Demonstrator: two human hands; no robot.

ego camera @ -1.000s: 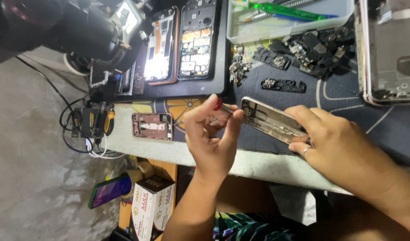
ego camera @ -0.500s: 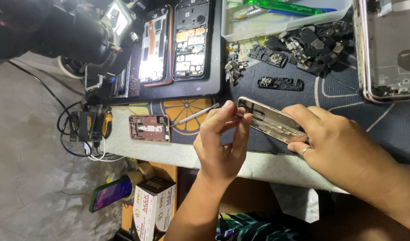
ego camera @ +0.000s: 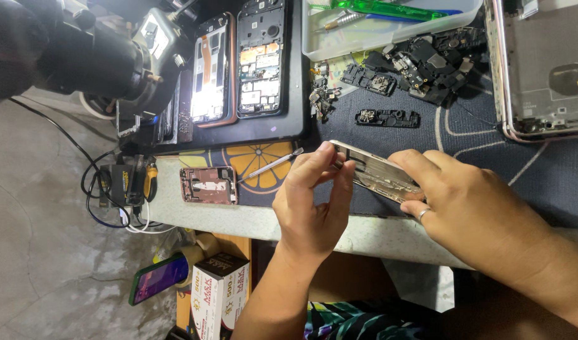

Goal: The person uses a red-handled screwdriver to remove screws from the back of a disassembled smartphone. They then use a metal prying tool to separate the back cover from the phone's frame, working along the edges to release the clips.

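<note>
You had the phone frame (ego camera: 380, 177) tilted over the table edge (ego camera: 251, 220), right hand (ego camera: 465, 211) gripping it, left hand (ego camera: 314, 201) pinching tweezers (ego camera: 273, 165) mid-teardown, so probably steady, gentle prying next.

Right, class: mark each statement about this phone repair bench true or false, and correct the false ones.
1. The left hand pinches a thin silver metal tool. True.
2. The silver metal phone frame lies untouched on the mat. False: the right hand holds it, tilted above the bench edge.
3. The right hand wears a ring. True.
4. The clear plastic tray holds a red-handled tool. False: the handle in it is green.
5. Two opened phones lie side by side on the black mat. True.
</note>
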